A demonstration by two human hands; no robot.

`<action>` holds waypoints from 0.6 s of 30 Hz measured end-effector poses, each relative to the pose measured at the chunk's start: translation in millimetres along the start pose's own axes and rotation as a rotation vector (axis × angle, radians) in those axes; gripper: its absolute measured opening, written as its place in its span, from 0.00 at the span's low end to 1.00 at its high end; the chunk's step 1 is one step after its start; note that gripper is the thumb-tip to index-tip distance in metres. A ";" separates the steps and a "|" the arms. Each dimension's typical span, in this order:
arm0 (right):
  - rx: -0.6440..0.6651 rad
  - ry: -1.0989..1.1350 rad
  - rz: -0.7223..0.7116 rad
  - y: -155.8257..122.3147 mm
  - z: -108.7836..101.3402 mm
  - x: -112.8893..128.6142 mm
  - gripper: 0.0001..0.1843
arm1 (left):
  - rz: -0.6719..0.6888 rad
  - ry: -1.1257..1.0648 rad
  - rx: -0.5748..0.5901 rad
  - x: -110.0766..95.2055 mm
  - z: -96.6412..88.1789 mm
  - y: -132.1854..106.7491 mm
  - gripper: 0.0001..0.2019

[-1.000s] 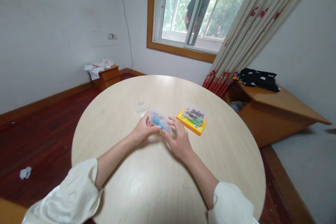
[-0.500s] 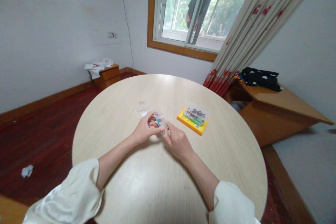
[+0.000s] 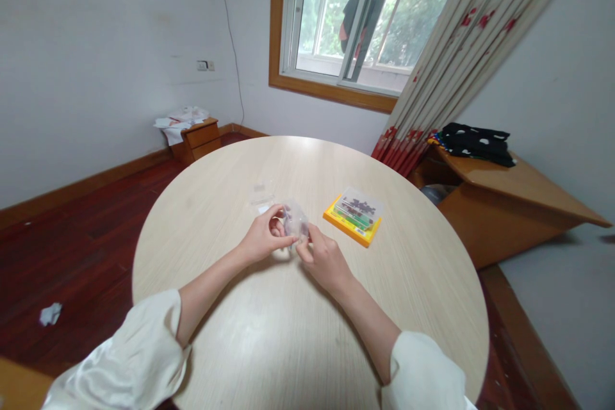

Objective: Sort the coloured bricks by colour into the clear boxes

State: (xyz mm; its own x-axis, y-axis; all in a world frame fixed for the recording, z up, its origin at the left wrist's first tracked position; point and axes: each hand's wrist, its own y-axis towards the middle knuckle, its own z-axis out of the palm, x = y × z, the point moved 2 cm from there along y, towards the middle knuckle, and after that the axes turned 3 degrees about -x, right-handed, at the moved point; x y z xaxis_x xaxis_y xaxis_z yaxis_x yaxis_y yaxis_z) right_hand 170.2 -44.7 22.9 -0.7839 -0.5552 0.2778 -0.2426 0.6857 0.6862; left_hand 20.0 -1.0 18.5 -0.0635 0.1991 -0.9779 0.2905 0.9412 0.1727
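Observation:
Over the middle of the round table, my left hand (image 3: 267, 234) grips a small clear plastic case (image 3: 295, 221) by its left side, thumb along the near edge. My right hand (image 3: 324, 258) pinches the same case at its lower right corner. Its contents are too blurred to make out. Just beyond my left hand lies a flat clear plastic piece (image 3: 261, 193) with a small white slip (image 3: 264, 209) beside it. Right of my hands is a yellow flat box (image 3: 353, 230), with a clear sheet holding dark pieces (image 3: 361, 204) resting on top.
The pale wooden table (image 3: 240, 346) has a round edge. Behind it stand a small drawer cabinet (image 3: 204, 134) with papers and, at right, a tilted wooden desk (image 3: 519, 205) bearing dark cloth (image 3: 478, 144). A person (image 3: 354, 16) shows outside the window.
The case has turned in my hands, so its blue strip no longer shows and its pale clear face does. Both hands stay in nearly the same place.

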 end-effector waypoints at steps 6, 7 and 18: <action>-0.054 0.128 0.173 0.4 -7.3 -12.1 0.10 | 0.058 0.000 0.063 -3.8 -0.5 -1.0 0.32; -0.044 0.148 0.184 0.1 -7.4 -12.0 0.09 | 0.079 0.015 0.071 -4.4 -1.0 -0.7 0.32; 0.012 0.174 0.338 -4.6 2.3 -28.4 0.10 | 0.208 0.233 0.164 -7.0 -9.8 -1.4 0.39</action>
State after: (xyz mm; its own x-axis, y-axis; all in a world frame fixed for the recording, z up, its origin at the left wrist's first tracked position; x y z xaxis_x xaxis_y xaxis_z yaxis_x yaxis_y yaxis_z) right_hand 192.2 -31.0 10.3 -0.7125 -0.3672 0.5979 0.0058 0.8491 0.5283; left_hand 10.8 -1.1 26.2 -0.1972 0.4569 -0.8674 0.4682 0.8212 0.3261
